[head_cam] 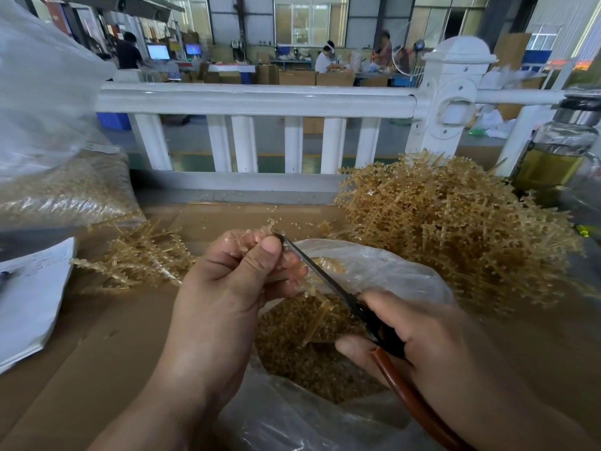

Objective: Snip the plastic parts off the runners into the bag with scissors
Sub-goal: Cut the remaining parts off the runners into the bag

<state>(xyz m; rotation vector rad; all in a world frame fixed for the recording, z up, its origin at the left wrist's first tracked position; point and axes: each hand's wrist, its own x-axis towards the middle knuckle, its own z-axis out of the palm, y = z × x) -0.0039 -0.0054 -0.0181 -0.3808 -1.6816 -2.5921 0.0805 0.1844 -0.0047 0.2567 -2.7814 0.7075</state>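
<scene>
Left hand (234,281) pinches a runner (317,304) over the open bag (390,271) on the bench (97,336), right hand (422,346) curled round the scissors (318,271), blades nearly closed hard against the left hand's grip, so one hurried snip could nick skin, or flick parts (309,353) past the bag's rim

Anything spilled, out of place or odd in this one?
A few small cut parts lie loose on the cardboard beyond the bag, probably strays from snipping. Otherwise nothing stands out: the left hand holds a runner over the bag and the right hand holds the scissors.
</scene>
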